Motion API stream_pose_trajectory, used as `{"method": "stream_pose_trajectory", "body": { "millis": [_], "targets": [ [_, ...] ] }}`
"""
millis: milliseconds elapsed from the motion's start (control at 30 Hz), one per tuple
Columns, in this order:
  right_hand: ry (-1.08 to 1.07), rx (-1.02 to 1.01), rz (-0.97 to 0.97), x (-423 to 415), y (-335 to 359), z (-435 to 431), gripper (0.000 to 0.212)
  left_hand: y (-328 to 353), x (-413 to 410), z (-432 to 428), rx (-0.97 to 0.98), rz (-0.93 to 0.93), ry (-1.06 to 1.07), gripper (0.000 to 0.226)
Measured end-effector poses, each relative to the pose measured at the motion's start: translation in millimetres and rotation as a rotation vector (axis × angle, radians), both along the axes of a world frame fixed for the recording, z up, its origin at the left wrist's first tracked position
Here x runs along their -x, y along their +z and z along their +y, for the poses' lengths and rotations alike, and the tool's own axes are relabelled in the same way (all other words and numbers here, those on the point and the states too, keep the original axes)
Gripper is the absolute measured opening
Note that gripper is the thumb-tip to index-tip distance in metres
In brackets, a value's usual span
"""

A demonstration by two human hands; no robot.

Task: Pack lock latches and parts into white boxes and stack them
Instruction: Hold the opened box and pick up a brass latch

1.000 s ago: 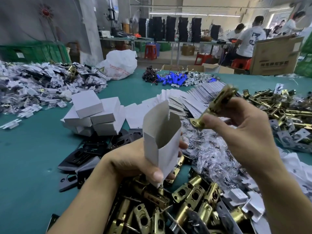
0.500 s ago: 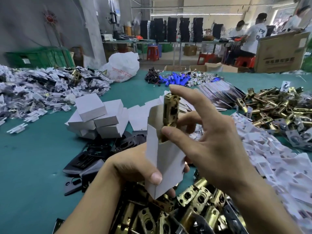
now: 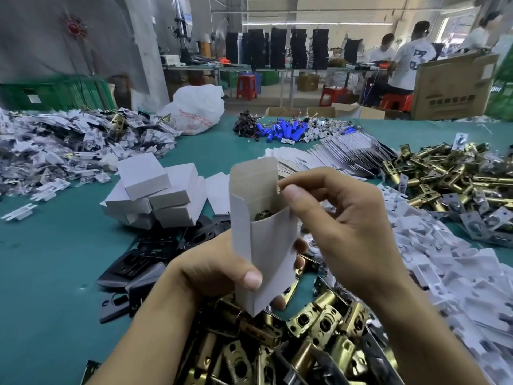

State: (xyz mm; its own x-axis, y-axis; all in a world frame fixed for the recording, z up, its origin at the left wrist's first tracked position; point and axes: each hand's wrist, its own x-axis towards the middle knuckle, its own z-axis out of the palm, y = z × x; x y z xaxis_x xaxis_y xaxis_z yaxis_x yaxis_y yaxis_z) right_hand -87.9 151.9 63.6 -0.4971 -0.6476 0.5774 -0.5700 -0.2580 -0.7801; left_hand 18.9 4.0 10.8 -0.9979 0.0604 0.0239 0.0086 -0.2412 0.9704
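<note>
Head view: the left hand (image 3: pixel 211 276) grips a white box (image 3: pixel 263 245) upright above the green table (image 3: pixel 41 273). Its thumb is pressed on the box's front face and its fingers are wrapped round the back, low on the body. The box's top is open and its tall flap stands up. A brass latch (image 3: pixel 263 215) sits inside, only its rounded end showing just below the front rim, well above the left thumb. The right hand (image 3: pixel 341 223) is curled, with thumb and forefinger pinching the box's small side flap at the upper right edge, just above the latch.

Below both hands lies 1 heap of loose latches (image 3: pixel 319 329), with another heap (image 3: pixel 444 176) at far right. Closed boxes (image 3: pixel 155 193) are stacked to the left, touching the black plates (image 3: pixel 144 262) in front of them.
</note>
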Motion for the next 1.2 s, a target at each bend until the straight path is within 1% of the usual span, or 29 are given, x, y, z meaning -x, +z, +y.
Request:
{"method": "stream_pose_trajectory", "body": {
  "millis": [33, 67, 100, 133, 167, 200, 233, 267, 300, 367, 433, 500, 533, 600, 667, 700, 767, 833, 900, 967, 1067, 1133, 1200],
  "targets": [
    [0.022, -0.022, -0.068, 3, -2, 0, 0.009, -2, 0, 1, -0.065, 0.052, -0.014, 0.095],
    [0.029, -0.05, -0.121, 6, -3, -1, 0.01, -3, 1, 1, -0.12, 0.065, -0.045, 0.079],
    [0.016, -0.065, -0.164, 11, -6, -2, 0.01, -5, 1, 0, -0.149, 0.025, -0.006, 0.071],
    [-0.019, -0.071, -0.204, 17, -10, -3, 0.011, -4, 0, 1, -0.163, 0.005, 0.018, 0.07],
    [-0.073, -0.083, -0.226, 24, -15, -4, 0.012, -3, 1, 0, -0.198, 0.0, 0.061, 0.073],
    [-0.15, -0.117, -0.208, 32, -20, -3, 0.014, -7, 3, -3, -0.2, 0.004, 0.095, 0.08],
    [-0.248, -0.187, -0.139, 43, -25, -2, 0.015, -8, 4, -4, -0.208, 0.016, 0.132, 0.088],
    [-0.348, -0.294, -0.044, 54, -32, 1, 0.013, -9, 4, -5, -0.203, 0.038, 0.162, 0.093],
    [-0.446, -0.429, 0.048, 66, -39, 5, 0.013, -10, 4, -6, -0.22, 0.059, 0.178, 0.093],
    [-0.629, -0.725, 0.169, 87, -52, 14, 0.026, -10, 4, -8, -0.283, 0.096, 0.128, 0.082],
    [-0.767, -0.968, 0.21, 99, -60, 23, 0.038, -8, 3, -7, -0.302, 0.136, 0.015, 0.068],
    [-0.836, -1.115, 0.213, 105, -65, 28, 0.041, -8, 2, -8, -0.291, 0.193, -0.123, 0.055],
    [-0.843, -1.158, 0.205, 107, -66, 30, 0.04, -7, 3, -8, -0.291, 0.192, -0.15, 0.054],
    [-0.837, -1.209, 0.196, 110, -70, 30, 0.041, -6, 4, -8, -0.275, 0.16, -0.144, 0.057],
    [-0.831, -1.231, 0.191, 111, -73, 30, 0.045, -8, 3, -7, -0.319, 0.181, -0.188, 0.061],
    [-0.831, -1.237, 0.193, 112, -74, 30, 0.048, -9, 3, -6, -0.345, 0.179, -0.192, 0.066],
    [-0.83, -1.248, 0.194, 112, -75, 30, 0.055, -11, 3, -6, -0.335, 0.16, -0.168, 0.075],
    [-0.826, -1.235, 0.17, 114, -76, 30, 0.053, -10, 3, -5, -0.308, 0.191, -0.217, 0.065],
    [-0.806, -1.205, 0.122, 116, -75, 30, 0.042, -7, 2, -4, -0.241, 0.189, -0.225, 0.057],
    [-0.766, -1.193, 0.096, 117, -74, 29, 0.036, -4, 1, -3, -0.131, 0.176, -0.199, 0.055],
    [-0.762, -1.18, 0.094, 114, -76, 30, 0.031, -4, -1, -2, -0.048, 0.148, -0.186, 0.059],
    [-0.76, -1.167, 0.073, 112, -77, 30, 0.033, -3, -2, -2, -0.04, 0.147, -0.197, 0.063],
    [-0.747, -1.187, 0.078, 111, -76, 31, 0.043, -2, 0, 1, -0.087, 0.231, -0.287, 0.06]
  ]
}}
